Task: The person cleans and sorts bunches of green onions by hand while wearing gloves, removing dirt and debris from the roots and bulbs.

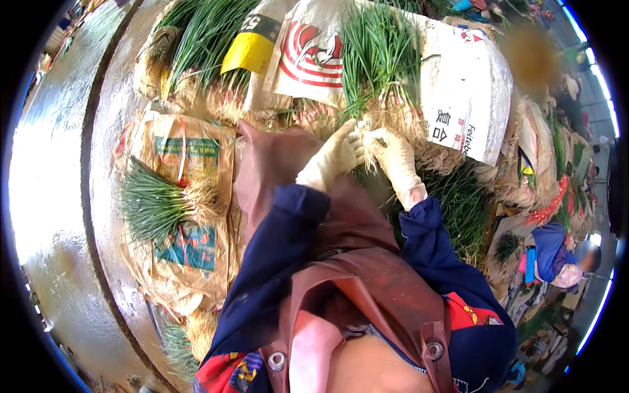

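Both my hands wear pale cream gloves and meet above my lap, over a brown apron (347, 216). My left hand (333, 156) is closed, its fingers around a small green onion (369, 157) with pale, stringy roots. On the other side, my right hand (394, 157) pinches the same onion near its white end. The gloves partly hide it. Just beyond my hands lies a large heap of green onions (383, 56), leaves pointing away and roots toward me. Beside it is a white sack (308, 49) with red rings.
A tied bunch of green onions (157, 200) rests on a brown paper sack (177, 288) to my left. Past that runs wet concrete floor (56, 196) with a dark groove. More loose greens (458, 203) lie by my right arm. Another person (553, 259) sits at far right.
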The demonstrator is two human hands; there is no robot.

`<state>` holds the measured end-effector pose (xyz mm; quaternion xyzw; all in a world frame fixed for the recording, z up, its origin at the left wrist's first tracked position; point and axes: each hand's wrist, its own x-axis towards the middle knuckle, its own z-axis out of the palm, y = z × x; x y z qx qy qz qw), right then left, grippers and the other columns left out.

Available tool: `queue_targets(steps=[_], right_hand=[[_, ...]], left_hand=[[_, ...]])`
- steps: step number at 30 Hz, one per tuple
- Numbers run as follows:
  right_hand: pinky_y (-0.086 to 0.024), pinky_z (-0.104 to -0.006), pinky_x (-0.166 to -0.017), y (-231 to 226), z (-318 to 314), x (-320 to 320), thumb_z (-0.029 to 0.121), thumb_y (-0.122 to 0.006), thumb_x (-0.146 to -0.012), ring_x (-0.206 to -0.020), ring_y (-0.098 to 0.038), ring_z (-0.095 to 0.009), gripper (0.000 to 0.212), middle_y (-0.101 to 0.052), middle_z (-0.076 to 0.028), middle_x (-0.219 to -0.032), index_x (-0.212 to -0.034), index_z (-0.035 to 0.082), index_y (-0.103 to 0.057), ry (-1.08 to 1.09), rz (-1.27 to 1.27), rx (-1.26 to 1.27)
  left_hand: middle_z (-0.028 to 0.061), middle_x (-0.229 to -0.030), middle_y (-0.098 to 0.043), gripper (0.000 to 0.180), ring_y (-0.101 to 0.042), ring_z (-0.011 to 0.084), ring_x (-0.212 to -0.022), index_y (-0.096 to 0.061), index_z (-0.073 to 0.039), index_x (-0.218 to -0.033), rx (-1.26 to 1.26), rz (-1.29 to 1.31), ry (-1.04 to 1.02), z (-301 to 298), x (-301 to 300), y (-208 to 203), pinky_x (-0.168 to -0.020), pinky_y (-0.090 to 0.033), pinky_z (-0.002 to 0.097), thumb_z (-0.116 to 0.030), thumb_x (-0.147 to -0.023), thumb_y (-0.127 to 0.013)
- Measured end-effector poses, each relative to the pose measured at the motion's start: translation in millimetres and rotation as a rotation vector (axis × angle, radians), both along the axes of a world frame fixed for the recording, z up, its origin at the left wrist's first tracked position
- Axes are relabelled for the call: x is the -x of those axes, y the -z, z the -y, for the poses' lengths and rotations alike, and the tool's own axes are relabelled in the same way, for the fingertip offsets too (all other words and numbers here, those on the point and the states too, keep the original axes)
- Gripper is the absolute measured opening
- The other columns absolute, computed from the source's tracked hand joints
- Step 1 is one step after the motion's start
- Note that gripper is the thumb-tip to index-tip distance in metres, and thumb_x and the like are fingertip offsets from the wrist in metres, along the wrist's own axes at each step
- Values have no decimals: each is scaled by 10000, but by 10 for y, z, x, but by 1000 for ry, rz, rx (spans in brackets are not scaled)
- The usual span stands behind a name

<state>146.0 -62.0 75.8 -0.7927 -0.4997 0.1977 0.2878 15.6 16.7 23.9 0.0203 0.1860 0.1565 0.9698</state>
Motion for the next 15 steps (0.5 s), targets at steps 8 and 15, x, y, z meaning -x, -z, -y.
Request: queue_targets(steps=[8,15], right_hand=[[-454,-333,-891,-84,-318,-360,185,-735,-730,-996,-553,-204,679,-496,-62,-1236,-1301,158,-368,-135,798,-152],[-485,-327,-631,328,-1013,-428,151,-534,-853,-631,-575,-179,339,-653,-107,-873,-1189,163,-576,-246,168,61]], left_hand=[[56,-912,-631,237,-600,163,-809,-568,-25,-1090,-277,-168,-93,279,57,-80,-703,-489,266,-139,-882,-578],[61,-1094,-606,302,-565,149,-986,-539,0,-1165,-317,-76,-210,288,164,45,-863,-443,262,-94,-878,-559]])
